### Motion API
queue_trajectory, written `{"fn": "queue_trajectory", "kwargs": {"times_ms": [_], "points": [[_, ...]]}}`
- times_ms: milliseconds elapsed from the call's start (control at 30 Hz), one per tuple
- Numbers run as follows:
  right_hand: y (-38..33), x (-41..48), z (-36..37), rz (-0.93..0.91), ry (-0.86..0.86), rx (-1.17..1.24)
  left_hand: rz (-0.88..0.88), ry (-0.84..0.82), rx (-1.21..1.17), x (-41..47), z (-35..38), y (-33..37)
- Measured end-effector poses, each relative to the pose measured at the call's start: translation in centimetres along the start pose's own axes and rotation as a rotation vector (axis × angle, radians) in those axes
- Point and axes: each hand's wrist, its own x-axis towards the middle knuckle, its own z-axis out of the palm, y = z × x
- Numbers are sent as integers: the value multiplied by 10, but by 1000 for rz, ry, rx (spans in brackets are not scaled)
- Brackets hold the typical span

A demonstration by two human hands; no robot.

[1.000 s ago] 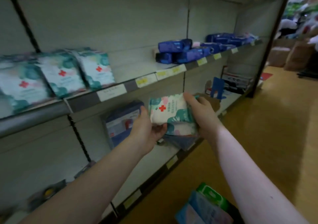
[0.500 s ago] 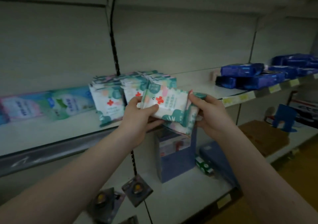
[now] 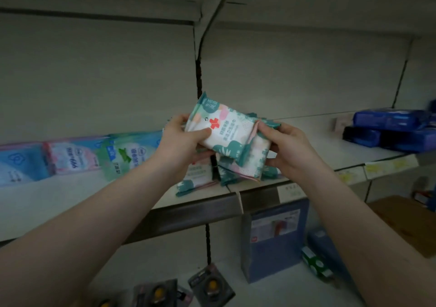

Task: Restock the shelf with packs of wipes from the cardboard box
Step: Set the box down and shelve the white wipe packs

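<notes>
A white and teal pack of wipes (image 3: 226,129) with a red cross is held up over the middle shelf (image 3: 193,210). My left hand (image 3: 181,144) grips its left end with the thumb across the front. My right hand (image 3: 290,151) grips the right end, holding more packs (image 3: 250,162) stacked behind and below the front one. Matching packs (image 3: 195,179) stand on the shelf just behind my hands, partly hidden. The cardboard box is out of view.
Pink, blue and green packs (image 3: 77,155) line the shelf at the left. Dark blue packs (image 3: 389,127) are stacked at the right. On the lower shelf stand a blue box (image 3: 271,240), small carded items (image 3: 210,283) and a brown board (image 3: 405,221).
The view swung from the aisle toward the shelf. Both hands lifted the packs from lower-shelf height up to the middle shelf, in front of the matching packs there.
</notes>
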Motion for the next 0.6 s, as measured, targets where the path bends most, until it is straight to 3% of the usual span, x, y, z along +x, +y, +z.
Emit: {"fn": "queue_trajectory", "kwargs": {"times_ms": [100,267,433,600], "points": [[-2,12,1,-61,8,-111,61,-67,167,11,-24,15],[0,23,5,-218,-101,-428,123,-176,664,13,-52,20],[14,30,13,-290,-128,-613,74,-125,791,17,-57,4],[19,37,12,-432,10,-873,182,-29,1019,20,-57,-7]]}}
